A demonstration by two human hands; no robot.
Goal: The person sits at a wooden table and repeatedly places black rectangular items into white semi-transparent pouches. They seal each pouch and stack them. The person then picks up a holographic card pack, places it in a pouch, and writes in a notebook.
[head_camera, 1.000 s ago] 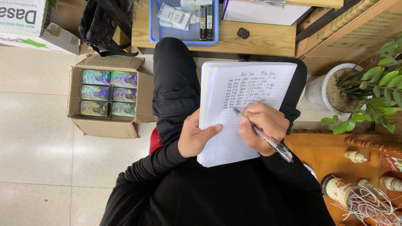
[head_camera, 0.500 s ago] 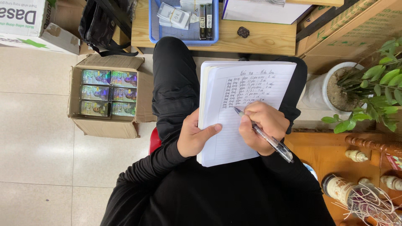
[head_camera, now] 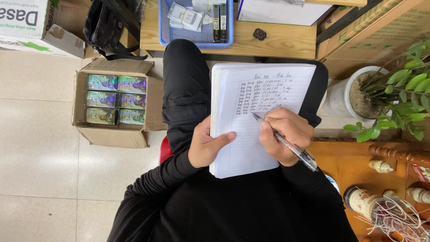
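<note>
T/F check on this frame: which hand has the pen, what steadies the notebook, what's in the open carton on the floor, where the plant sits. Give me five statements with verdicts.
1. The right hand holds the pen with its tip on the notebook page. True.
2. The left hand is off the notebook, resting on the floor. False: it steadies the notebook's left edge, thumb on the page.
3. The open cardboard carton on the floor holds rows of shiny packs. True.
4. The potted plant stands on the person's left. False: it stands on the right, in a white pot.
5. The blue basket sits on the floor tiles. False: it sits on the wooden surface ahead of the knees.
</note>
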